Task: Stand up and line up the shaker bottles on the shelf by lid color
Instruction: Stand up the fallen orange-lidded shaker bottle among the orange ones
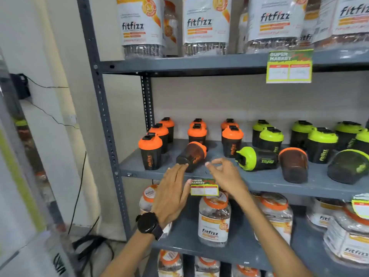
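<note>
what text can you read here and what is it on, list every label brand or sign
"fitfizz": large jars on the top shelf
"fitfizz": side of the upright orange-lid shaker, printed vertically
"fitfizz": upright green-lid shaker, printed vertically
"Fitfizz": jar on the lower shelf
"SUPER MARKET": upper price tag; its two price boxes are too blurred to read
"SUPER MARKET": lower price tag, partly hidden by the hands, prices unreadable
Small print on all jar labels: too blurred to read

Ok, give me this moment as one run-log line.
phase: reaching | left hand: open, fingers at tipped orange-lid shaker | right hand: open, empty | still lying: four shakers | shelf: orange left, green right
</note>
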Tool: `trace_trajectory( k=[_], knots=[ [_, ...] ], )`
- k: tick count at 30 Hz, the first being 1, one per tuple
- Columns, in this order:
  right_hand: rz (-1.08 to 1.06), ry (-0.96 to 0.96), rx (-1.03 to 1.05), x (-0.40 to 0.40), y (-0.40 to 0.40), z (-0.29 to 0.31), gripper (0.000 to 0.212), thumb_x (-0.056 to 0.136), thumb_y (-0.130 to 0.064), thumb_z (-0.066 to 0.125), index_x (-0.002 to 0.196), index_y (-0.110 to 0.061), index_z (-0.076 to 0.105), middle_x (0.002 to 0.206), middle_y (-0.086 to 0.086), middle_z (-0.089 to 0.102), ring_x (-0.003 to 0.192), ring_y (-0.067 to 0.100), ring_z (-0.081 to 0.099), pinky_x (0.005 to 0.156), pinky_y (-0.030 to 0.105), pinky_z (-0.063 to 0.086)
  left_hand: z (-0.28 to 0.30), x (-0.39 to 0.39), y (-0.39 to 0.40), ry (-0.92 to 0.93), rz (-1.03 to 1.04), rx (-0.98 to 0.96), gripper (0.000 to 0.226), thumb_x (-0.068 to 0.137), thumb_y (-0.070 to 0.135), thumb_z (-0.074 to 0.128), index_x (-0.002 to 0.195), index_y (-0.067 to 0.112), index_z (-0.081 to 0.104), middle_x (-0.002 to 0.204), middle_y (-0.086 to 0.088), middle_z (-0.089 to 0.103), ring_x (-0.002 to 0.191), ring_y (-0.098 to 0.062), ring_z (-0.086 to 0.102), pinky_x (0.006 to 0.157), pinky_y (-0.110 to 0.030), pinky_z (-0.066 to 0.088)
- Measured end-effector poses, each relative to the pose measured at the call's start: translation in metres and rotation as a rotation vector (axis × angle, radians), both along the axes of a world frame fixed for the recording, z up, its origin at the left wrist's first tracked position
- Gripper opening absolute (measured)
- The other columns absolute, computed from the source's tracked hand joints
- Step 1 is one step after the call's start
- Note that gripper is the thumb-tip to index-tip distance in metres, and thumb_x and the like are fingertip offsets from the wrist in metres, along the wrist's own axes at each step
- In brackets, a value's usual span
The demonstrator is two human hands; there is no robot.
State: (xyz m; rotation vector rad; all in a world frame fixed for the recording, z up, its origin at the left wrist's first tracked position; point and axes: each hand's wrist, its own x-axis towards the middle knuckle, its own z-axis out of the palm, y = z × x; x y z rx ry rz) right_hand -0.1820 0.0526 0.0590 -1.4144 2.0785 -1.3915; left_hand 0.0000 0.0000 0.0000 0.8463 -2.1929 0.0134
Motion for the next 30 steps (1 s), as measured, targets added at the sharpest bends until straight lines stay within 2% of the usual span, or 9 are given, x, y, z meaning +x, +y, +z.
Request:
trace_trajectory(
  k=[2,4,7,9,13,17,22,27,30],
  knots=[
    [0.006,-0.049,0.102,0.0,-0.022,0.005,0.055,0.092,-0.049,0.058,0.114,0.001,0.06,0.086,0.011,0.064,0.086,0.035,0.066,0.087,0.045,0.053,-0.002,0.009,-0.011,-0.055,0.032,0.034,0.057,0.103,0.048,0.025,0.148,0.016,0.038,0.151,-0.005,0.045,0.141,-0.02,0.041,0.123,-0.032,0.021],
    [-0.014,-0.138,0.139,0.001,-0.044,0.014,0.054,0.091,-0.053,0.056,0.105,-0.001,0.055,0.071,0.008,0.056,0.063,0.027,0.058,0.07,0.039,0.053,-0.007,0.014,-0.025,-0.141,0.05,0.058,0.057,0.103,0.048,0.026,0.149,0.015,0.036,0.154,-0.005,0.042,0.144,-0.021,0.036,0.124,-0.032,0.018],
    [-0.134,-0.132,0.135,0.002,-0.078,0.023,0.055,0.088,-0.065,0.052,0.087,-0.01,0.049,0.081,0.009,0.056,0.065,0.026,0.056,0.054,0.029,0.044,-0.007,0.017,-0.045,-0.235,0.051,0.073,0.058,0.104,0.047,0.026,0.151,0.014,0.032,0.157,-0.006,0.038,0.149,-0.021,0.029,0.126,-0.033,0.012],
    [-0.151,-0.155,0.167,0.002,-0.096,0.027,0.065,0.083,-0.073,0.049,0.096,-0.009,0.053,0.092,0.015,0.053,0.075,0.028,0.055,0.057,0.029,0.045,-0.006,0.017,-0.056,-0.3,0.047,0.068,0.059,0.105,0.048,0.022,0.151,0.012,0.031,0.158,-0.008,0.036,0.15,-0.022,0.027,0.127,-0.035,0.012],
    [-0.14,-0.274,0.277,0.004,-0.118,0.027,0.092,0.074,-0.08,0.054,0.124,-0.004,0.055,0.101,0.017,0.062,0.076,0.027,0.062,0.058,0.03,0.051,-0.009,0.013,-0.074,-0.375,0.007,0.097,0.062,0.105,0.048,0.019,0.152,0.009,0.031,0.158,-0.011,0.037,0.15,-0.023,0.028,0.127,-0.038,0.015],
    [-0.156,-0.38,0.274,0.004,-0.126,0.025,0.081,0.075,-0.064,0.068,0.13,-0.007,0.05,0.1,0.01,0.06,0.083,0.025,0.063,0.061,0.032,0.052,-0.011,0.009,-0.092,-0.396,-0.019,0.101,0.06,0.106,0.044,0.018,0.152,0.009,0.031,0.159,-0.01,0.037,0.15,-0.023,0.029,0.127,-0.036,0.016],
    [-0.086,-0.631,0.152,0.002,-0.111,0.028,0.062,0.078,-0.04,0.076,0.124,-0.011,0.046,0.092,0.009,0.062,0.073,0.022,0.064,0.044,0.027,0.051,-0.011,0.003,-0.104,-0.391,-0.048,0.102,0.056,0.106,0.039,0.02,0.152,0.009,0.031,0.16,-0.009,0.036,0.151,-0.023,0.027,0.126,-0.036,0.015],
    [-0.083,-0.641,-0.02,-0.006,-0.09,0.024,0.039,0.073,-0.031,0.081,0.098,-0.009,0.06,0.102,0.015,0.071,0.088,0.026,0.071,0.067,0.036,0.059,-0.01,0.0,-0.113,-0.388,-0.07,0.087,0.055,0.107,0.037,0.02,0.152,0.009,0.031,0.16,-0.01,0.035,0.15,-0.023,0.028,0.126,-0.037,0.016],
    [-0.163,-0.471,-0.152,-0.003,-0.081,0.027,0.035,0.067,-0.034,0.083,0.089,-0.009,0.072,0.091,0.008,0.075,0.09,0.026,0.071,0.074,0.036,0.056,-0.008,-0.005,-0.117,-0.395,-0.076,0.094,0.054,0.107,0.037,0.02,0.152,0.008,0.031,0.16,-0.011,0.034,0.151,-0.023,0.027,0.126,-0.038,0.017]
  ],
)
